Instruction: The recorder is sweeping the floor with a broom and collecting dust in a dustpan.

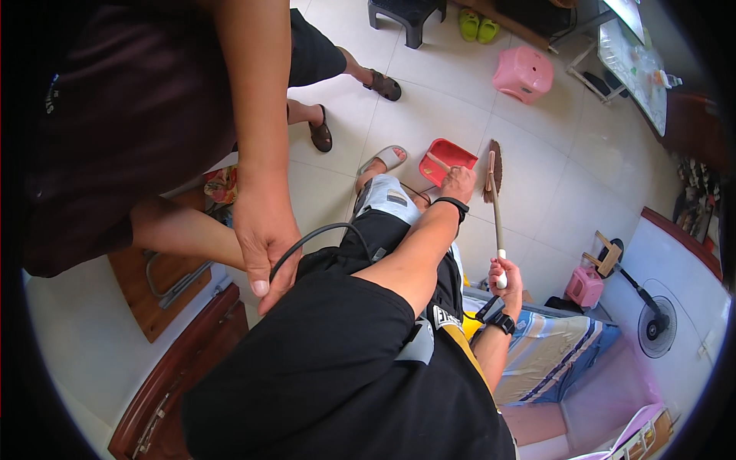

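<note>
while gripped, red dustpan (446, 159) sits tilted.

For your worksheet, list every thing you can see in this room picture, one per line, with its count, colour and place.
dustpan: 1, red, on the floor tiles, centre
broom: 1, pale handle, brown head, right of the dustpan
pink stool: 1, pink, floor, top right
dark stool: 1, black, top edge
slippers: 2, green, top edge
fan: 1, black, right side
cable: 1, black, centre left
co-worker's hand: 1, on the cable
sandals: 2, brown, on the co-worker's feet
bed cover: 1, striped, lower right
left hand: 1, gripping the dustpan handle
right hand: 1, gripping the broom handle
</note>
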The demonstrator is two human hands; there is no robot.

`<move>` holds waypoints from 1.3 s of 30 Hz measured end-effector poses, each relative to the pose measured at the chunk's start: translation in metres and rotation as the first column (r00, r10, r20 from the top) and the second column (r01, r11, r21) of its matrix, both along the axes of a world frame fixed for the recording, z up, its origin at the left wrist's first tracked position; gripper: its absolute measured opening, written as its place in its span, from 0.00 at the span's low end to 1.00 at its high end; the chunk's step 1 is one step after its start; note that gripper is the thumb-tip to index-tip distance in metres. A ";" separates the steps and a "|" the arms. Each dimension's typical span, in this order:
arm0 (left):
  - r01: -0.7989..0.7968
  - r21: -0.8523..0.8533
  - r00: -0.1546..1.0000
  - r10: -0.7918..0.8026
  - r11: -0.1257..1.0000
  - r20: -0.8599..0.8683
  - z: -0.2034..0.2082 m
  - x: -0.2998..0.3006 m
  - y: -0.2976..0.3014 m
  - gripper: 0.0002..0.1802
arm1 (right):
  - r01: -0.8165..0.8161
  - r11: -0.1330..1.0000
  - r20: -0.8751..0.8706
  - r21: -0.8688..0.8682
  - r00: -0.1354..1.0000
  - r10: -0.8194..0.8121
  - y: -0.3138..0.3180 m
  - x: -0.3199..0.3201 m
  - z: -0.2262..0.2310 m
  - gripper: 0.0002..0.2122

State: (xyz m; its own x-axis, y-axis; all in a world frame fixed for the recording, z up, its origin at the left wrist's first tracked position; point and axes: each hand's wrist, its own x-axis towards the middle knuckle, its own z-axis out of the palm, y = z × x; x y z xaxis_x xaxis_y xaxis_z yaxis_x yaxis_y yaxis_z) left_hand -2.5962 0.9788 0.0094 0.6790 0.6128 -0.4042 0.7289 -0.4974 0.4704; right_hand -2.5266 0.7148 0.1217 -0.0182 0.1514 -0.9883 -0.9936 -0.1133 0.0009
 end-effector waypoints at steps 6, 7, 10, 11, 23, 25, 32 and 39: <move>-0.123 0.030 0.992 0.123 0.992 -0.017 -0.008 -0.018 0.009 0.07 | -0.023 1.000 -0.009 -0.011 1.000 0.023 0.008 -0.005 -0.002 0.06; -0.127 0.030 0.991 0.128 0.991 -0.024 -0.010 -0.019 0.008 0.07 | -0.024 1.000 -0.007 -0.016 1.000 0.024 0.006 -0.007 -0.002 0.06; -0.140 0.071 0.990 0.139 0.988 0.011 -0.014 -0.021 0.006 0.08 | -0.022 1.000 -0.002 -0.014 1.000 0.022 0.004 -0.010 -0.003 0.06; -0.143 0.072 0.990 0.143 0.987 0.012 -0.014 -0.019 0.007 0.08 | -0.022 1.000 0.001 -0.013 1.000 0.022 0.005 -0.009 -0.003 0.06; -0.143 0.002 0.990 0.143 0.990 -0.002 -0.013 -0.023 0.006 0.09 | -0.043 0.999 -0.023 0.019 0.999 0.044 -0.002 -0.005 -0.012 0.07; -0.155 0.001 0.988 0.155 0.988 -0.021 -0.014 -0.022 0.007 0.09 | -0.048 0.999 -0.021 0.014 0.999 0.048 -0.001 -0.005 -0.012 0.07; -0.107 -0.093 0.991 0.114 0.990 0.068 -0.020 -0.033 0.010 0.10 | -0.048 0.998 0.020 -0.029 0.999 0.049 0.004 -0.009 -0.005 0.07; -0.053 -0.184 0.970 0.095 0.982 0.223 -0.094 -0.094 0.051 0.10 | -0.109 0.989 0.176 -0.097 0.976 0.124 0.016 -0.029 0.006 0.08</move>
State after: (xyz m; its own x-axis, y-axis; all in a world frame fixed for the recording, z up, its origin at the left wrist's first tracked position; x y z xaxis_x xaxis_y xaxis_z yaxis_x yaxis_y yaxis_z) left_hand -2.6907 1.0295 -0.0848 0.7217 0.5985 -0.3477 0.6223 -0.3411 0.7045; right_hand -2.5561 0.7310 0.1281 0.1499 0.0730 -0.9860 -0.9580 -0.2357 -0.1631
